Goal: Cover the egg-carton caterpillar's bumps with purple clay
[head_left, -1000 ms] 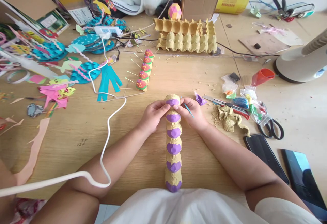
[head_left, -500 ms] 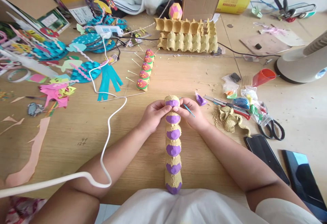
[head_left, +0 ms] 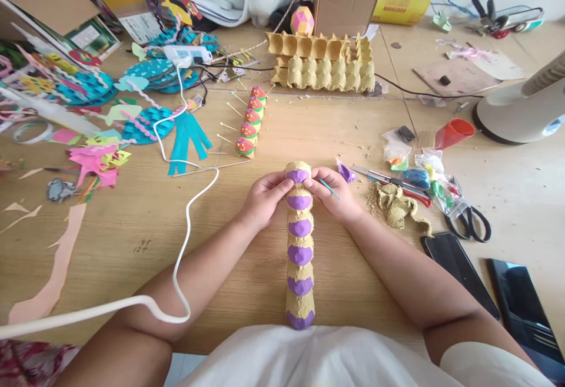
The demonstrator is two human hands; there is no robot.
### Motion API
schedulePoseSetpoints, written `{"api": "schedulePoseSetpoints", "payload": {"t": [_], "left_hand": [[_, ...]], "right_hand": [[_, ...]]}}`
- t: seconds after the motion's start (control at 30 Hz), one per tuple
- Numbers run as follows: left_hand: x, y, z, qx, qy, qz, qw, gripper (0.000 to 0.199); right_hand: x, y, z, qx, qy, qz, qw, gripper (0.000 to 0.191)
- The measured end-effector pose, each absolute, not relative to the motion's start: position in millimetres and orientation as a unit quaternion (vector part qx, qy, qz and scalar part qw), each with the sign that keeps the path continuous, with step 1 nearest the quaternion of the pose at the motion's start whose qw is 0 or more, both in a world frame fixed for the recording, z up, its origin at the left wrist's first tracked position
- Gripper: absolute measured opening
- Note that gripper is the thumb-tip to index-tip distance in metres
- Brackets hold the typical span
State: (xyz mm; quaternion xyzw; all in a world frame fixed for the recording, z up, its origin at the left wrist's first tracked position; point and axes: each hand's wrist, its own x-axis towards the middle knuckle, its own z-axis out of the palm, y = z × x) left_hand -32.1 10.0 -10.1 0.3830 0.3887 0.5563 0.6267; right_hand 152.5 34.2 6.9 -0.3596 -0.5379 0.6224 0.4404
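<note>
A strip of egg carton [head_left: 300,254] lies lengthwise in front of me, its near end by my shirt. Purple clay [head_left: 301,228] covers part of each bump. At the far end, my left hand [head_left: 265,195] grips the strip's left side, thumb on the edge of the topmost purple patch. My right hand [head_left: 332,195] holds the same end from the right, its thumb also at that patch. A thin blue stick [head_left: 329,188] pokes out from the right hand's fingers. The fingertips behind the strip are hidden.
A finished-looking painted caterpillar [head_left: 251,122] with pins stands beyond the left hand. More egg cartons [head_left: 331,72] lie at the back. To the right are a utility knife [head_left: 392,182], scissors [head_left: 470,223], clay bags and a phone [head_left: 459,269]. A white cable [head_left: 188,222] crosses the left side.
The strip has shifted slightly away from me. My left thumb has drawn back a little to the left and the right thumb slightly right, so the gap between them is wider.
</note>
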Motion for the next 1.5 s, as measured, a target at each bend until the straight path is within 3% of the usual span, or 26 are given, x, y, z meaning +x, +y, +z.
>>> {"api": "schedulePoseSetpoints", "payload": {"t": [0.47,0.9,1.1,1.5], "left_hand": [[-35,6,-8,0.471,0.437,0.551,0.532,0.032],[-34,9,-14,0.426,0.392,0.547,0.605,0.04],[-36,9,-14,0.469,0.453,0.547,0.525,0.033],[-34,2,1,0.537,0.515,0.524,0.414,0.039]], "right_hand": [[150,33,3,-0.362,-0.554,0.607,0.441,0.046],[151,33,11,-0.377,-0.538,0.612,0.44,0.049],[153,35,9,-0.376,-0.564,0.598,0.427,0.052],[153,33,14,-0.372,-0.597,0.563,0.434,0.053]]}}
